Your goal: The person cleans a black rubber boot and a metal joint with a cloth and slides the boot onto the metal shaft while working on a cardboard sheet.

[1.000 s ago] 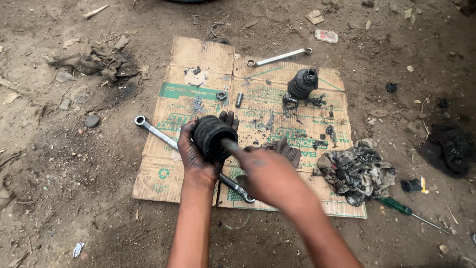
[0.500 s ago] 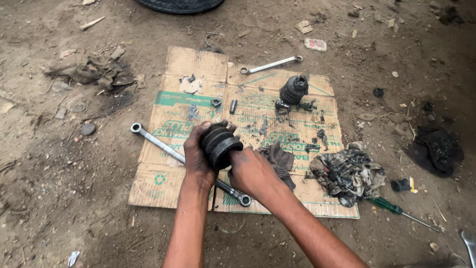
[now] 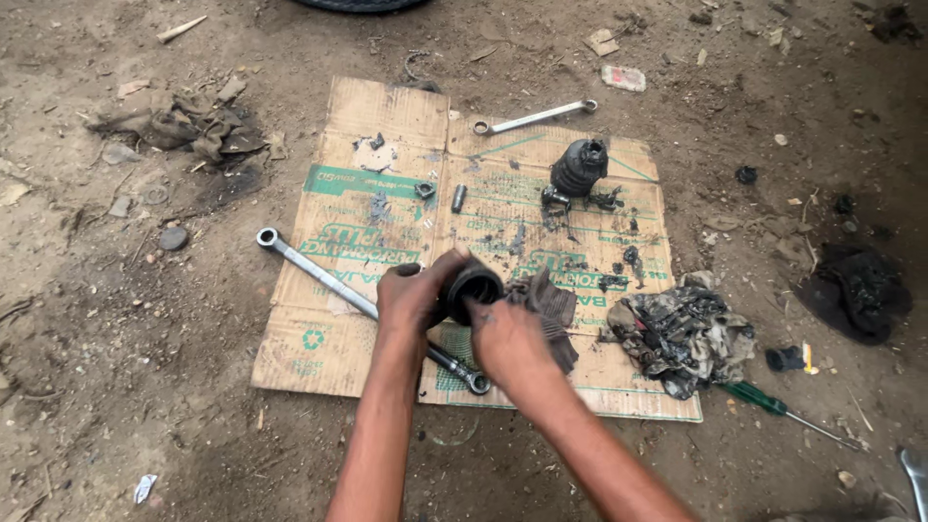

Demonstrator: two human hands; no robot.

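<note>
My left hand [image 3: 414, 302] grips a black ribbed rubber boot [image 3: 471, 286] from the left, its open end turned toward me. My right hand [image 3: 507, 338] presses against the boot's opening from below right, with a dirty dark rag [image 3: 553, 309] bunched under its fingers. Both hands hover over a flattened cardboard sheet [image 3: 319, 343] lying on the dirt. A long ring spanner [image 3: 319, 272] runs diagonally under my left hand. A second black rubber boot [image 3: 579, 168] stands upright at the far side of the cardboard.
A smaller spanner [image 3: 534, 118] lies at the cardboard's far edge, with a small bolt [image 3: 458, 198] and nut [image 3: 424, 189] nearer. A greasy crumpled rag [image 3: 682, 332] sits at the right edge, a green-handled screwdriver [image 3: 773, 404] beyond it. Dark cloth [image 3: 860, 290] lies far right.
The boot has been tipped so its opening faces me. My right hand has shifted from the boot's side to its opening. The camera moved closer and slightly left.
</note>
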